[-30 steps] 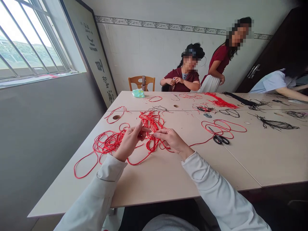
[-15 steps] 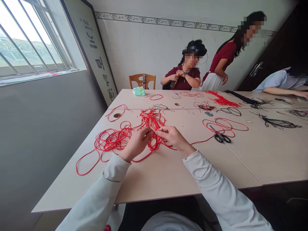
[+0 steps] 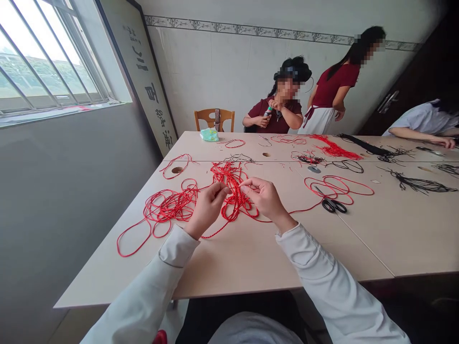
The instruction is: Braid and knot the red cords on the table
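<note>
My left hand (image 3: 207, 208) is closed in a pinch, thumb against forefinger, on what looks like a thin red cord. Just to its right, a small gap away, my right hand (image 3: 266, 199) pinches the same cord; most of it is lost against the red behind. Both hands hover over a heap of twisted red cord (image 3: 234, 210) on the table. Left of my left hand lies a loose tangle of smooth red cord (image 3: 165, 205). Black-handled scissors (image 3: 334, 206) rest to the right, their blades over looped red cord (image 3: 353, 191).
Across the pale table (image 3: 251, 267) lie a green-and-white packet (image 3: 209, 134), red cord bundles (image 3: 337, 148) and black cord bundles (image 3: 425, 184). A round hole (image 3: 177, 170) opens in the tabletop. One person sits opposite with a bottle (image 3: 268, 112), another stands, and a third leans in at the right.
My hands have moved a little apart, the right one shifting rightward and up. Opposite, the seated person's bottle has come up into view, and the standing person has shifted slightly.
</note>
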`<state>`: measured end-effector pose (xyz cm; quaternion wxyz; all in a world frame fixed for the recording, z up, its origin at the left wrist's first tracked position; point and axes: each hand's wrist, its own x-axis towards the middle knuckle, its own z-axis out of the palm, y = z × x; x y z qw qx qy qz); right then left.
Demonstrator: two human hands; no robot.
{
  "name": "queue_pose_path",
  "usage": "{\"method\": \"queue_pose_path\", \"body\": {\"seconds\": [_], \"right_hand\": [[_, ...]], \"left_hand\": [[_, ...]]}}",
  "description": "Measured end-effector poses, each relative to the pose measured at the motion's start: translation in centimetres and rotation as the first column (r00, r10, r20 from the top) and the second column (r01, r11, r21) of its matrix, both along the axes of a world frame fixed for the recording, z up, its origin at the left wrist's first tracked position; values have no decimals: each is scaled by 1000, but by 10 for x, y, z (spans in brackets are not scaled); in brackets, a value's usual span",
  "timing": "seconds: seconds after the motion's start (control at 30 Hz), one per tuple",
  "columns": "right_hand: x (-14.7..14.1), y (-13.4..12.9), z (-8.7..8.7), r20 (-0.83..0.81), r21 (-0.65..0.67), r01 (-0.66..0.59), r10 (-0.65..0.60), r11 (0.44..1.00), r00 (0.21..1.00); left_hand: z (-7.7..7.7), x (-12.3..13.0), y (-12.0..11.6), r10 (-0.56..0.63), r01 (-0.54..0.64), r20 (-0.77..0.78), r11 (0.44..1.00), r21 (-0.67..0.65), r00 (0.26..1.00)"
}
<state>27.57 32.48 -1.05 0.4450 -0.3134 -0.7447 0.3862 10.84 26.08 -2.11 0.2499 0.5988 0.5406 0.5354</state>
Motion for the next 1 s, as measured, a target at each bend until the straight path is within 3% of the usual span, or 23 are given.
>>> {"method": "queue_pose_path", "body": {"seconds": [0.17,0.27,0.4,0.63,0.73,0.8,0.87,0.93,1.0], "right_hand": [[-3,1,-5,-17,-24,-44,43,999,999],[-5,-1,-7,-18,-49,-57,56,997,998],[-7,-3,-7,-24,-140,-98,96,985,995],[-16,-10,-8,-112,-397,-298,276,868,955],[-21,-14,-12,-95,-319,-289,273,903,957],[-23,-16,-15,-18,-156,-184,183,971,983],[-24,-17,-17,83,38,-62,59,997,995],[-22,-17,-19,145,144,4,-25,990,989],[-20,-15,-19,146,111,-5,-11,994,989]], "left_hand": [[0,0,0,-85,113,227,988,-110,970],[2,1,-1,-39,81,255,985,-155,966],[1,1,-1,11,23,277,993,-119,961],[0,4,0,106,-84,243,992,-98,964],[0,5,-3,153,-149,142,988,-43,978],[-1,7,-5,232,-232,10,972,47,973],[-2,8,-6,311,-298,-95,946,129,946],[-4,9,-5,304,-295,-88,950,103,949],[-5,7,-2,198,-198,33,980,-15,980]]}}
